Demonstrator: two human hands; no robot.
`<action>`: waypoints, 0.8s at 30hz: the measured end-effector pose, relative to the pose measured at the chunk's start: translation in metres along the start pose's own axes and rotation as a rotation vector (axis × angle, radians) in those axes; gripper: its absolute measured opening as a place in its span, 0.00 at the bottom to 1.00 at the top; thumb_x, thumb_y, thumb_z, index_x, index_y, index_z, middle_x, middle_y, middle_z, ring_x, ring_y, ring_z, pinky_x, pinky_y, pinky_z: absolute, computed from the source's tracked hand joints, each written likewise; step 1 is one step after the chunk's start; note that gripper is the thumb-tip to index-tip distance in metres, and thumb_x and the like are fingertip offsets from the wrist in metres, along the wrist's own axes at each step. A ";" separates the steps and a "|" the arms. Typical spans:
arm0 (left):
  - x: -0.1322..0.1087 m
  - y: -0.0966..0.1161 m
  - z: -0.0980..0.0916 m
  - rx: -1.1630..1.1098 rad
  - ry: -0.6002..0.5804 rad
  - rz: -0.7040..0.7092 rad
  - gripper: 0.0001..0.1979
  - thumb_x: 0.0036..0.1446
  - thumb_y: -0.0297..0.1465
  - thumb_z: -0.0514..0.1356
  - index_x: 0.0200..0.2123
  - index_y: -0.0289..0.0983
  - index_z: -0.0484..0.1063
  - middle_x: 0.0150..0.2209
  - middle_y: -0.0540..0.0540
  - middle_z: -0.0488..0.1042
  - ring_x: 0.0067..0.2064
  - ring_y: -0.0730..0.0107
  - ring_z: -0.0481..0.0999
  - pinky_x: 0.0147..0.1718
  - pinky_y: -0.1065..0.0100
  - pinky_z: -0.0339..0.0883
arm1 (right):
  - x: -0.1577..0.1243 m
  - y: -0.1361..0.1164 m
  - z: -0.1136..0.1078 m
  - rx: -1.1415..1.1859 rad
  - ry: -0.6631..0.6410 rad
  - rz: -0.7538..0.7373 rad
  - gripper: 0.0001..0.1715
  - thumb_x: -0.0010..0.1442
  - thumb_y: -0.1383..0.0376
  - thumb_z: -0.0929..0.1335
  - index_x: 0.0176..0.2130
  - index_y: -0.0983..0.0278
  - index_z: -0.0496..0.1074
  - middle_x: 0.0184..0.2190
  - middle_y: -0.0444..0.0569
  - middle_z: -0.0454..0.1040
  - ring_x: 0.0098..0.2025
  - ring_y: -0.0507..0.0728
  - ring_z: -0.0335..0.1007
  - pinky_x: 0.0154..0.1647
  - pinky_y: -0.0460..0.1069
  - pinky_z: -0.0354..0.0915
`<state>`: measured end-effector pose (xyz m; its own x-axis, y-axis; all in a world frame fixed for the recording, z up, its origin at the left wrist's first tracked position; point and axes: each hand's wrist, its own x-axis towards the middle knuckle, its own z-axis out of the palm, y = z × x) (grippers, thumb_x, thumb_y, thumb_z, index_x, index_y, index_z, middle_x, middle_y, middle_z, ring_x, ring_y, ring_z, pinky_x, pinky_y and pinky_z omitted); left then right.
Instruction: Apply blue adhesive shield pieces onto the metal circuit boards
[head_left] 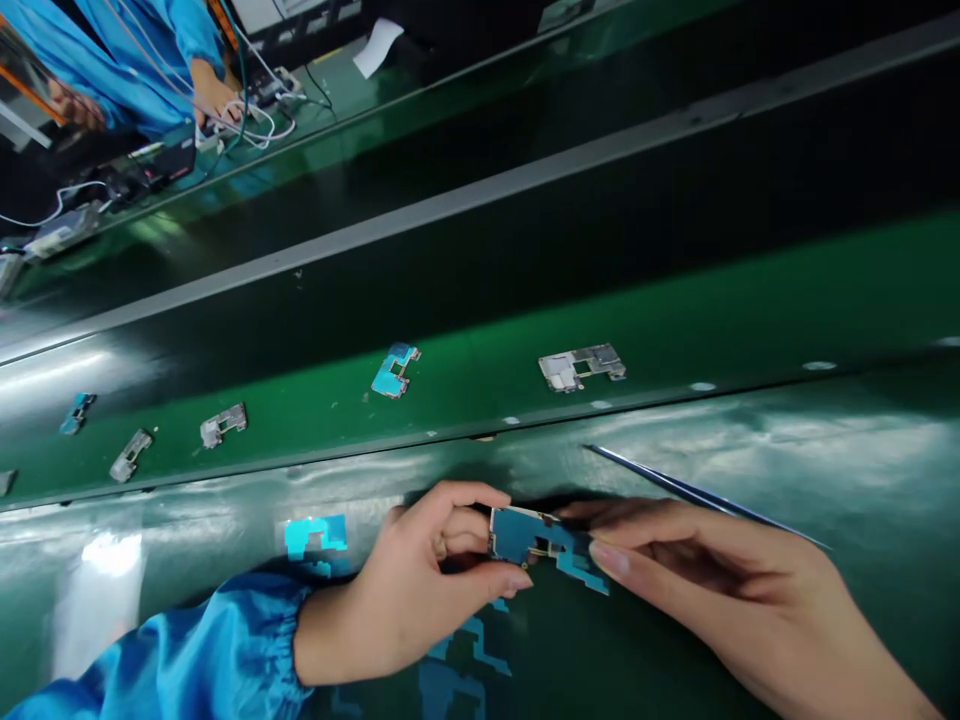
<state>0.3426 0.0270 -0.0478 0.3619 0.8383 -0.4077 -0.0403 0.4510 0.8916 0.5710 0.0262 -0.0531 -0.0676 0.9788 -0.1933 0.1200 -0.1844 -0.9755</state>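
My left hand [409,590] grips a small circuit board [517,512] by its left end, between the thumb and fingers. Blue adhesive film [514,537] covers the board's left part, and its stepped right end stretches past the board's lower edge. My right hand [697,570] is closed in a pinch at the film's right end; its fingertips partly hide the board there. Tweezers [675,485] lie on the bench just beyond my right hand. Below the hands, several cut blue film pieces [450,685] show on the bench, with another blue film piece [315,537] left of my left wrist.
Along the green belt [472,400] lie a blue-covered board [395,371], a grey board [581,368] and several more to the left. A clear plastic sheet [97,600] rests at the lower left. Across the line, a person in blue [142,60] works beside cables [255,125].
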 end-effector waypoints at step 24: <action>-0.002 0.003 0.000 0.039 0.011 0.071 0.21 0.55 0.25 0.69 0.51 0.39 0.71 0.34 0.50 0.82 0.34 0.72 0.82 0.34 0.73 0.82 | -0.002 -0.013 0.003 0.011 -0.031 0.131 0.13 0.55 0.50 0.76 0.28 0.55 0.83 0.39 0.50 0.85 0.37 0.62 0.84 0.33 0.47 0.80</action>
<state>0.3419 0.0269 -0.0440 0.3494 0.8710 -0.3455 -0.0292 0.3787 0.9251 0.5666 0.0261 -0.0401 -0.0827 0.9432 -0.3219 0.1189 -0.3113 -0.9428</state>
